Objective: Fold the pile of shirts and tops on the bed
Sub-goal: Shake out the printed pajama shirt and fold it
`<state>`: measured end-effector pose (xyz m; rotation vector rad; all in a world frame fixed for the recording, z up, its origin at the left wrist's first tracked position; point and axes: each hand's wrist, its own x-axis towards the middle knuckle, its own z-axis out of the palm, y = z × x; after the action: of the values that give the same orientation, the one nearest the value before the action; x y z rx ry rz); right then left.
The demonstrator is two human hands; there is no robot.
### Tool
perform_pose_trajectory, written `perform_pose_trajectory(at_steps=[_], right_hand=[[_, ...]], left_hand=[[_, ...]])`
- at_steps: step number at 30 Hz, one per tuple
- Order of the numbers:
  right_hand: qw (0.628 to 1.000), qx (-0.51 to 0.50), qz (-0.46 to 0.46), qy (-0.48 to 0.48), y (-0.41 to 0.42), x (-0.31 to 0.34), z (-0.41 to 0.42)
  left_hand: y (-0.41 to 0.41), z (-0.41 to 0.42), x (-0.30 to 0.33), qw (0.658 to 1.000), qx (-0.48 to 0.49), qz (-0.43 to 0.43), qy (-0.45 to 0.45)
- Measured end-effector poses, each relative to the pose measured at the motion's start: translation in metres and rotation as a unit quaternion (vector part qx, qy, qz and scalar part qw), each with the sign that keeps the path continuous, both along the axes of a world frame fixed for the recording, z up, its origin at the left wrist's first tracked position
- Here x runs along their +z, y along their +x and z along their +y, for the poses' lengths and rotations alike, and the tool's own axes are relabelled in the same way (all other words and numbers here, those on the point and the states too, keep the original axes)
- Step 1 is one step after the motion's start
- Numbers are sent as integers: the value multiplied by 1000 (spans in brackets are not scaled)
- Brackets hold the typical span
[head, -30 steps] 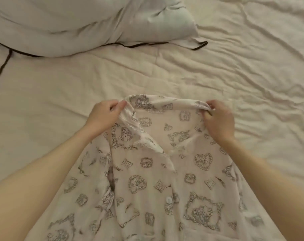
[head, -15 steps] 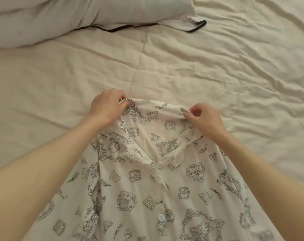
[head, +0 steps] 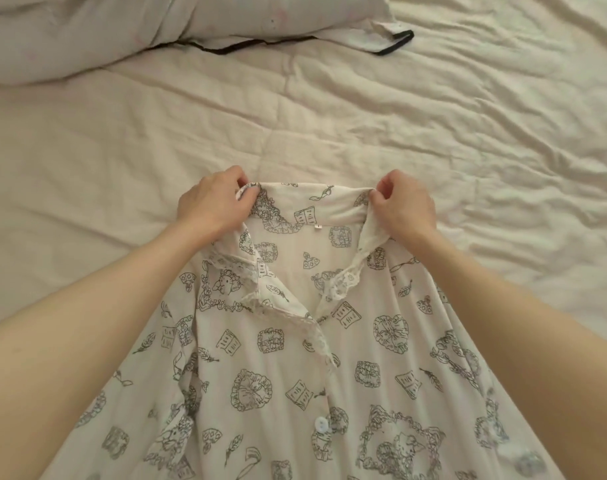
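A: Where do we have the shirt (head: 295,358)?

B: It lies front up on the bed (head: 433,133), spreading from the middle down to six o'clock, collar (head: 316,209) toward twelve. We see a white button (head: 321,425) on the placket.

A: And our hands?

B: Our left hand (head: 212,206) pinches the collar's end at nine o'clock, fingers curled tight on the cloth. Our right hand (head: 404,204) pinches the end at three o'clock the same way. The collar's back edge runs between them.

A: Anything else?

B: A pillow (head: 156,26) with dark piping sits at eleven o'clock, well apart from the shirt.
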<state>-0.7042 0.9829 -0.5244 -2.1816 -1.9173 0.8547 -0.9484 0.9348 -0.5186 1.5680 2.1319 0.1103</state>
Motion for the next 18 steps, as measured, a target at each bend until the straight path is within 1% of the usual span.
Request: perform_pose_trajectory(at_steps=[2,3,4,6,7,9,12,16,17,18], right_hand=[[999,16,-33,32,-4,-1,-11],[997,31,-38,64,-6,1,-21],[992,56,-34,105,-9,3,-34],[979,116,-14,168,-16,7,-69],[973,141,-6,184,-21,8,-90],[964,191,-3,184,-32,8,-134],[949,271,0,163,-49,5,-195],[924,358,-26,131,-69,1,-243],[919,373,-33,121,-72,1,-250],[915,387,-41,108,-76,0,-257]], left_hand=[[-5,-12,3,996,39,-83,22],[-7,-22,5,991,55,-119,37],[-11,-35,8,987,65,-136,49],[-20,-71,12,987,85,-125,63],[-26,-92,15,986,100,-115,65],[-39,-134,16,985,124,-102,56],[-54,-185,17,983,157,-95,19],[-70,-225,20,965,242,-94,-27],[-73,-232,21,965,240,-91,-45],[-75,-236,20,970,217,-86,-66]])
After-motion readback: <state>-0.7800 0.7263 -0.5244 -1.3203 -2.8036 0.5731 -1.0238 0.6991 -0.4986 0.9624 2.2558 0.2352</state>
